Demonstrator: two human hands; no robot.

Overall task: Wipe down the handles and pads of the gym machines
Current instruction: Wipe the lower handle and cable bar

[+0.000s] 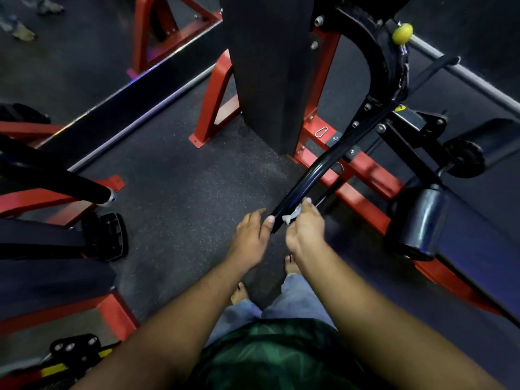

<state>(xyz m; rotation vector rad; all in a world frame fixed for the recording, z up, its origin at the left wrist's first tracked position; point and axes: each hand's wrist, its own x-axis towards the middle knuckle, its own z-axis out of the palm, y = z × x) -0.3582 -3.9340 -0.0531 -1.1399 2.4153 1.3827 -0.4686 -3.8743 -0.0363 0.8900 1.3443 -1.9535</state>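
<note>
A black curved handle bar (pixel 305 178) of a red-framed gym machine slopes down toward me at centre. My left hand (pixel 250 235) holds the bar's lower end, thumb pressed against it. My right hand (pixel 305 228) pinches a small white wipe (pixel 292 215) against the bar just above that end. A black roller pad (pixel 419 220) sits to the right of the bar. Another black handle (pixel 84 184) with a metal end cap juts in from the left.
A red machine frame (pixel 357 178) and a dark weight-stack column (pixel 267 68) stand behind the bar. A black foot pedal (pixel 111 236) is at left. A yellow knob (pixel 402 32) is at top right. Speckled rubber floor (pixel 180 175) lies between the machines. My feet are below the hands.
</note>
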